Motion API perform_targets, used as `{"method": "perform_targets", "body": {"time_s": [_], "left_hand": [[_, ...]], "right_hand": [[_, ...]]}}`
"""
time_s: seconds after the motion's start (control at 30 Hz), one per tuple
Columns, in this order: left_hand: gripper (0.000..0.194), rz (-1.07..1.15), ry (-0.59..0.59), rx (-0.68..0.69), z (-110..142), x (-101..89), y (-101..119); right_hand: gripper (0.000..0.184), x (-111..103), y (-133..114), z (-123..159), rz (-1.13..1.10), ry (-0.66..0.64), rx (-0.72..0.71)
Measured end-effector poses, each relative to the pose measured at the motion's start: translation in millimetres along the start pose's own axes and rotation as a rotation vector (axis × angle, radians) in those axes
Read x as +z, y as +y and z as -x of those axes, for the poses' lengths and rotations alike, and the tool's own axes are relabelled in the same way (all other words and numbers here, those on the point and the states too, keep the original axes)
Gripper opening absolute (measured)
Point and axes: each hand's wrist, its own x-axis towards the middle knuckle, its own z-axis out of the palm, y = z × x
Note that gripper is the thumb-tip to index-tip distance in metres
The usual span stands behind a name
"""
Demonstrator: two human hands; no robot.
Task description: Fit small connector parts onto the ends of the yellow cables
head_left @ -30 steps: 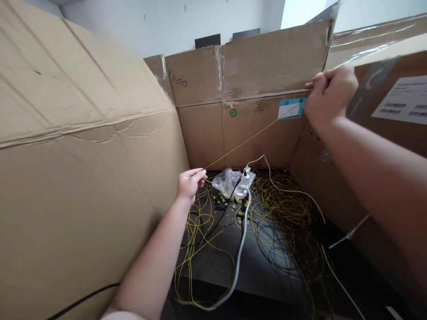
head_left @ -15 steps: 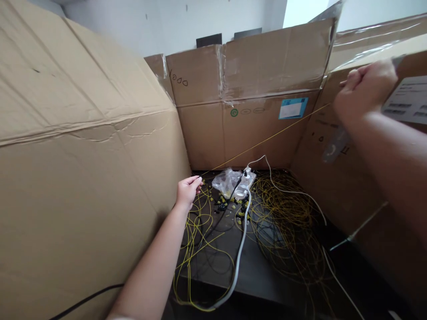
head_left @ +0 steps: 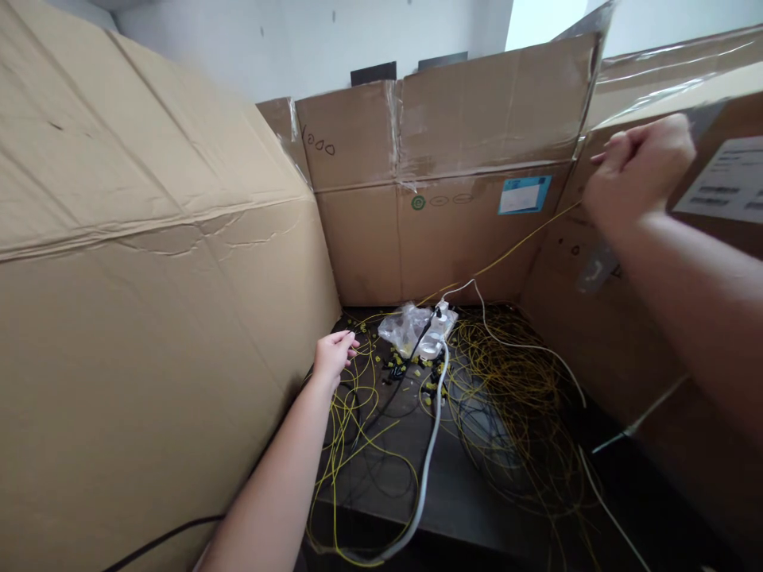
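My right hand (head_left: 642, 168) is raised at the upper right, closed in a fist around a thin yellow cable (head_left: 517, 249). From the fist the cable slopes down leftward, sagging behind the power strip, toward my left hand (head_left: 334, 356). That hand is lower, beside the left cardboard wall, with thumb and forefinger pinched on the cable; the exact grip is too small to see. Loops of yellow cable (head_left: 416, 469) lie below it on the dark surface. Small yellow and black pieces (head_left: 396, 367) are scattered right of the left hand.
A white power strip (head_left: 441, 326) with a black plug and a thick white cord (head_left: 427, 469) lies mid-surface, beside a clear plastic bag (head_left: 398, 330). A big yellow cable tangle (head_left: 506, 357) is on the right. Cardboard walls (head_left: 358, 246) enclose the left, back and right sides.
The yellow cable was taut and straight between my hands; now it hangs slack. My right hand has moved slightly left and down, and my left hand slightly down.
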Motion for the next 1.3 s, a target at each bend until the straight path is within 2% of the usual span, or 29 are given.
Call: {"method": "perform_targets", "body": {"time_s": [0.13,0.2,0.33,0.43,0.5,0.6,0.67,0.83,0.93,1.07,1.3], "left_hand": [[0.039,0.044,-0.034,-0.044,-1,5.1,-7],[0.037,0.058,-0.045,-0.053,0,8.1,-9],[0.035,0.065,-0.053,-0.062,2,11.3,-12],[0.035,0.073,-0.050,-0.049,3,11.2,-13],[0.035,0.080,-0.048,-0.039,4,11.4,-13],[0.036,0.087,-0.057,-0.033,7,13.1,-15],[0.037,0.090,-0.064,-0.031,9,15.0,-16],[0.042,0.105,-0.090,0.030,13,18.6,-22],[0.043,0.116,-0.122,0.088,14,19.9,-27],[0.041,0.135,-0.138,0.131,13,20.7,-34],[0.039,0.134,-0.144,0.127,13,20.6,-36]], "right_hand": [[0.026,-14,-47,35,-0.339,-0.006,0.049],[0.022,-23,-75,62,-0.494,-0.018,0.014],[0.015,-35,-125,124,-0.780,-0.223,-0.132],[0.014,-37,-151,165,-0.899,-0.426,-0.227],[0.016,-36,-164,188,-0.862,-0.651,-0.303],[0.022,-29,-181,214,-0.684,-1.078,-0.455],[0.025,-19,-190,225,-0.597,-1.233,-0.500],[0.029,17,-200,238,-0.407,-1.390,-0.441],[0.029,31,-202,241,-0.324,-1.516,-0.438],[0.028,29,-209,248,-0.308,-1.691,-0.520],[0.033,21,-223,259,-0.290,-1.822,-0.542]]}}
